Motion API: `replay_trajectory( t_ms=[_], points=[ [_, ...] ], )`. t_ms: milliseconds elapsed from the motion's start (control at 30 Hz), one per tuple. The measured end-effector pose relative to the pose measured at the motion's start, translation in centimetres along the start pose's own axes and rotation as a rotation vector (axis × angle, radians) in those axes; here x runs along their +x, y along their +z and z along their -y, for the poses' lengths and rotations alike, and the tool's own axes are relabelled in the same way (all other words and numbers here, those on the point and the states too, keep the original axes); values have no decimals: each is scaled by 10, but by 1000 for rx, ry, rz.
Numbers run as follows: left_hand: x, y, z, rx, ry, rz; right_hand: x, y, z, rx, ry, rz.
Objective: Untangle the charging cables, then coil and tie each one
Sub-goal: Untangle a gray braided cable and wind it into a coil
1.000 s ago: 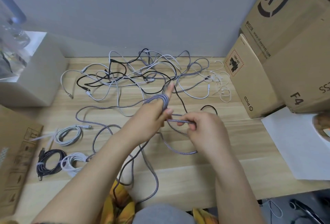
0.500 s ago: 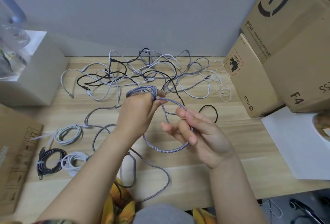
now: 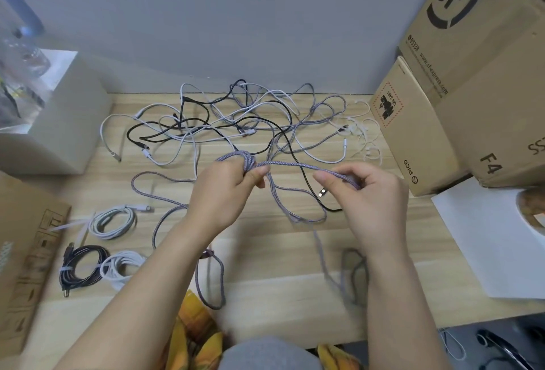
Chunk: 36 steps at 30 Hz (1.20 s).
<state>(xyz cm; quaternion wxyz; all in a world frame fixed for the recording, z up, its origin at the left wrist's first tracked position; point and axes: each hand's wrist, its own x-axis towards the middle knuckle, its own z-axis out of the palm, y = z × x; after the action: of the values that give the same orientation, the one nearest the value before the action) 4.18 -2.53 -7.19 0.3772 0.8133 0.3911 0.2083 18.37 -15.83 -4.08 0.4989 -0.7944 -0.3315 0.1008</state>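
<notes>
My left hand [image 3: 225, 192] grips a small coil of the grey-purple braided cable [image 3: 295, 164] above the wooden table [image 3: 280, 254]. A stretch of that cable runs taut to my right hand [image 3: 365, 195], which pinches it between thumb and fingers. The rest of the braided cable loops down over the table toward its front edge. Behind my hands lies a tangle of white, black and grey cables [image 3: 236, 122]. At the left sit three coiled, tied cables: a white one [image 3: 113, 222], a black one [image 3: 82, 269] and another white one [image 3: 122, 268].
Cardboard boxes [image 3: 472, 80] stand at the right, with a white sheet [image 3: 489, 240] in front of them. A grey box [image 3: 56, 122] is at the back left and a flat cardboard piece [image 3: 23, 254] at the left edge. A grey wall closes the back.
My right hand has slid to the right along the braided cable and closed on it, pulling the stretch taut. My left hand keeps the coil and has moved slightly toward me.
</notes>
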Motion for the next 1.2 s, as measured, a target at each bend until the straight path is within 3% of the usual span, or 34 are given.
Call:
replay_trajectory(
  t_ms=[100,167,233,300,367,400,467,567,667,867,1000,1067,1133,1200],
  points=[
    [3,-6,4,-337,-90,-140,4,-6,-3,-1,94,52],
    [3,-11,4,-482,-169,-55,4,-7,1,117,99,132],
    [2,-18,8,-706,-277,241,5,-7,3,207,65,99],
    [1,-25,13,-1103,-334,688,10,-8,1,205,45,-5],
    [-3,-28,11,-1564,-242,1031,15,-5,-5,113,71,-6],
    [-4,-27,6,-1758,-189,1083,15,-1,-9,45,98,51],
    [-4,-28,-11,-2006,-148,940,13,7,-16,-71,172,229],
    [4,-35,-24,-2273,-200,522,8,11,-18,-87,243,507],
    [15,-40,-15,-2285,-257,163,1,4,-21,28,357,688],
    [21,-20,0,-2013,-290,-36,-2,-7,-15,-15,296,758],
    [29,-14,9,-1878,-231,-80,-8,-10,-7,-41,227,900],
    [30,-12,5,-1769,-236,-96,-11,-8,-6,-55,152,888],
    [30,-1,3,-1515,-300,-46,-11,-5,-4,-62,28,798],
    [22,7,-3,-1069,-327,144,-8,-3,-3,-128,-56,638]
  ],
)
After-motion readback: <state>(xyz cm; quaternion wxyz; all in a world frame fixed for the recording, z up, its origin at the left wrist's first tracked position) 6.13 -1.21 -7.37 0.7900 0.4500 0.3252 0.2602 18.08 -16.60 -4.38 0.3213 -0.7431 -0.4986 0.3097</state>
